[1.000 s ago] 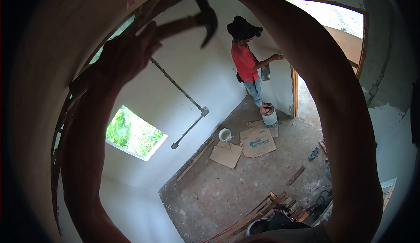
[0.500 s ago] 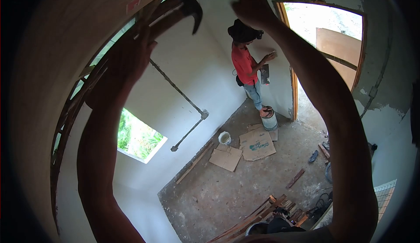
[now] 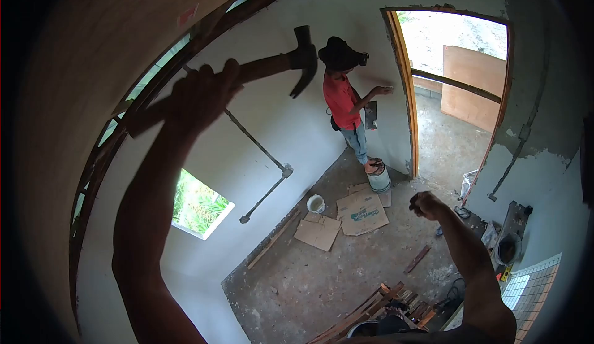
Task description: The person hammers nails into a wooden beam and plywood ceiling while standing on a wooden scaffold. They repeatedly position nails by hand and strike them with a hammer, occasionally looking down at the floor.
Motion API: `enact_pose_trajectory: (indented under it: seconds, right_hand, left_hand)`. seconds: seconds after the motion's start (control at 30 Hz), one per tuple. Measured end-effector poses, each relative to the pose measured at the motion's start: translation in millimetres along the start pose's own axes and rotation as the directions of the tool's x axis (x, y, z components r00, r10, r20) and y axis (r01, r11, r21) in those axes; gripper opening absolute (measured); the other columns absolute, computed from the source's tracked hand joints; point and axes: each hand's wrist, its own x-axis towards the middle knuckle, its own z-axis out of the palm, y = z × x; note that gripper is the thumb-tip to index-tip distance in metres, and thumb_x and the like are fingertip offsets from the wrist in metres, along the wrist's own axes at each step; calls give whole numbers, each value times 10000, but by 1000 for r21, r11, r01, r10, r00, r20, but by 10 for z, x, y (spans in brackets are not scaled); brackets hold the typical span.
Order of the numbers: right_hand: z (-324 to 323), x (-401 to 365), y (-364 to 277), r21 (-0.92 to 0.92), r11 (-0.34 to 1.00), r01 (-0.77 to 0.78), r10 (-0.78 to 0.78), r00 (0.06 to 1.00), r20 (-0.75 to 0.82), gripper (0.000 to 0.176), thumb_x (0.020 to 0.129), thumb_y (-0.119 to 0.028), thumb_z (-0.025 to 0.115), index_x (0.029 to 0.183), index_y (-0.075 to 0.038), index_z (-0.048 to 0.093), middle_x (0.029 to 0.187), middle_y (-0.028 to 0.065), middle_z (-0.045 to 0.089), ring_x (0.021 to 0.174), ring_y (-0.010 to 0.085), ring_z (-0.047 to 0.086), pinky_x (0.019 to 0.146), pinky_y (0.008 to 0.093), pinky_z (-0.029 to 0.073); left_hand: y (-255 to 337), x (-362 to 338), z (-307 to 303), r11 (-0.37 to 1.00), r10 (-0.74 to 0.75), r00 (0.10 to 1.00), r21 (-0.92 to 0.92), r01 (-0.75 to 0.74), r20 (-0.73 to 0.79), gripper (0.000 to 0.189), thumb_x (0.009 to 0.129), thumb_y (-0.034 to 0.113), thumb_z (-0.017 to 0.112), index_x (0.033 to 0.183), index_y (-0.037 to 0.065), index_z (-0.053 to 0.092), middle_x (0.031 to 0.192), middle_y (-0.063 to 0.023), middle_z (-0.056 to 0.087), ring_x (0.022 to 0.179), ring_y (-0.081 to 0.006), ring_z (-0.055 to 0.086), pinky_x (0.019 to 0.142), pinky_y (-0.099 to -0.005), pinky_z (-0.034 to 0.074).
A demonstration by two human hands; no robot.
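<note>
At the upper left, my left hand [image 3: 201, 99] is wrapped round the wooden handle of a claw hammer [image 3: 263, 68]. The hammer is raised, its dark head toward the middle of the view and its claw curving down. Behind the hand are the wooden framing [image 3: 106, 143] and the edge of the plywood sheet [image 3: 68, 84] overhead. My right hand [image 3: 427, 206] is lower, in mid-air over the floor at the right, with fingers curled closed. Whatever those fingers hold, if anything, is hidden.
A person in a red shirt [image 3: 341, 99] stands on an upturned bucket [image 3: 380, 180] by the doorway [image 3: 416, 96], a trowel [image 3: 370, 115] in hand. Cardboard [image 3: 362, 211], a white pail [image 3: 315, 204] and scrap wood [image 3: 371, 307] lie on the floor far below.
My right hand has dropped from the top of the view to the lower right. My left hand has shifted slightly right, and the hammer has swung down and right from the framing.
</note>
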Motion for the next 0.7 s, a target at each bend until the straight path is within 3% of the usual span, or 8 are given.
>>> enact_pose_trajectory:
  seconds: [0.03,0.07,0.2,0.33,0.43,0.57,0.6,0.7]
  right_hand:
    - [-21,-53,59,-2,1000,-29,29,1000,11,151,834,74,363,869,10,496,706,149,585,490,175,496,417,310,399]
    - [-38,-91,119,6,999,-42,42,999,1,153,837,72,360,887,9,490,719,151,588,503,176,501,426,309,403]
    - [-107,-230,347,13,992,-129,130,990,-49,162,851,67,351,933,6,476,747,156,592,545,178,516,457,305,417]
    - [-196,-258,527,-10,984,-177,177,984,-30,153,861,63,357,947,13,472,800,188,616,532,182,516,461,310,425]
    - [-154,-289,655,-28,982,-188,189,982,17,147,860,65,369,950,18,475,851,216,633,527,184,524,460,311,429]
    - [-189,-356,874,-59,972,-229,233,971,60,146,859,58,431,985,22,495,871,212,640,568,189,550,493,300,453]
    - [-192,-367,924,-72,971,-228,233,971,61,143,862,54,428,986,21,492,868,216,641,557,185,547,483,301,448]
    - [-202,-365,1028,-124,967,-225,234,970,67,136,871,43,419,989,17,481,860,228,644,522,176,541,454,305,434]
  left_hand:
    - [-58,39,27,999,24,1000,26,-24,9,379,899,391,531,1160,126,459,738,-160,621,623,-298,637,496,-423,497]
    - [-202,91,151,986,-125,992,-112,124,-1,357,904,385,524,1134,120,455,755,-165,630,603,-315,629,500,-426,504]
    - [-120,89,228,969,-223,974,-120,217,-35,381,908,391,516,1145,101,446,810,-178,635,695,-330,641,543,-427,518]
    - [10,15,77,995,79,996,65,-76,-52,402,894,398,542,1116,90,408,773,-200,634,593,-325,640,479,-378,523]
    - [-263,114,219,961,-212,961,-215,173,-176,408,888,387,554,1140,84,448,771,-189,619,721,-362,638,577,-463,518]
    - [-43,52,322,973,-225,974,-43,225,26,428,872,387,576,1140,80,444,763,-186,624,696,-354,642,581,-452,521]
    - [-26,14,323,997,-68,991,13,70,-118,379,882,410,560,1031,98,405,696,-158,622,562,-295,642,435,-378,502]
    - [-98,87,271,995,46,998,88,-42,-40,412,871,375,584,1131,94,432,726,-148,622,630,-323,632,524,-420,516]
